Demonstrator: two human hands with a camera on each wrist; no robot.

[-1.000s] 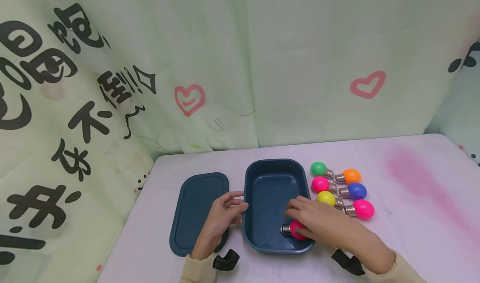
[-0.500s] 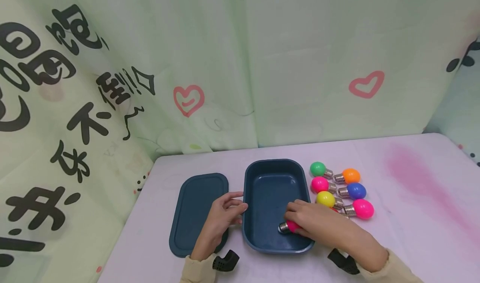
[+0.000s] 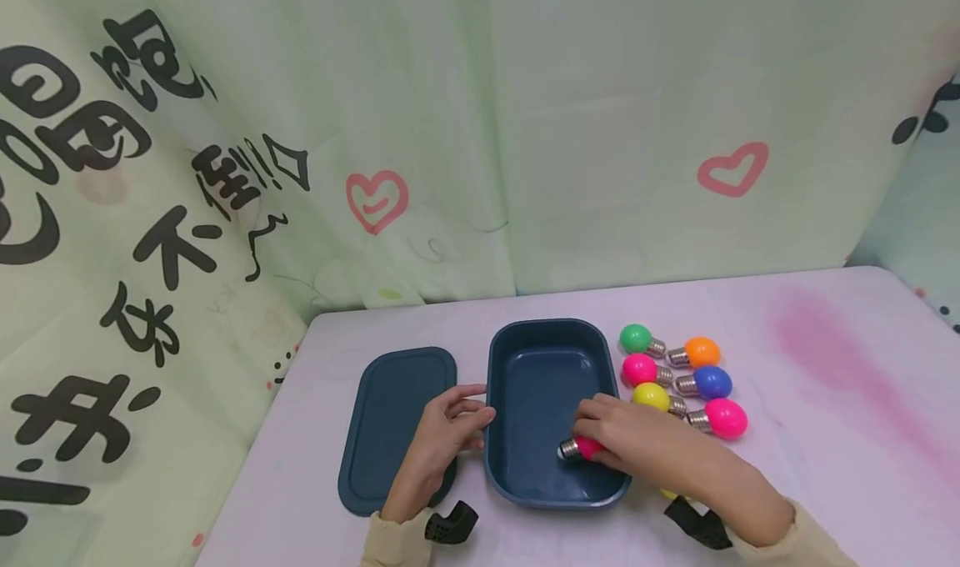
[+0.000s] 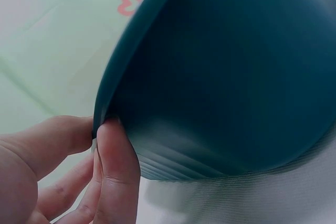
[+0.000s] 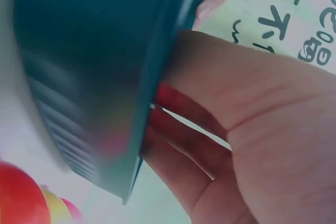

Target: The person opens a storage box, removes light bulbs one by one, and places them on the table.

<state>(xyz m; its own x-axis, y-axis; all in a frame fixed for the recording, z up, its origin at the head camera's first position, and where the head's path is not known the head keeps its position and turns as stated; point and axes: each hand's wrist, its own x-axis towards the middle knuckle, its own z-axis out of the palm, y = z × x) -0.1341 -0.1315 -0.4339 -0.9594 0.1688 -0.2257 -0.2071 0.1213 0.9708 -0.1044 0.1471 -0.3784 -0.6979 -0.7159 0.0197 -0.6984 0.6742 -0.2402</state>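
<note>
A dark blue rectangular box with rounded corners stands upright on the table. At its left side my left hand pinches the rim, with fingertips on both sides of it in the left wrist view. My right hand reaches over the right rim and grips a pink light bulb inside the box, near the front right. The bulb's metal screw base points left. My fingers cover most of its coloured globe. In the right wrist view the box wall hides the fingertips.
A matching lid lies flat left of the box. To the right sit several bulbs, among them a green bulb, an orange bulb and a blue bulb. A red bulb shows in the right wrist view.
My right hand has shifted the pink bulb slightly up and to the left within the box, and its fingers now cover more of it. The left hand has stayed at the rim.
</note>
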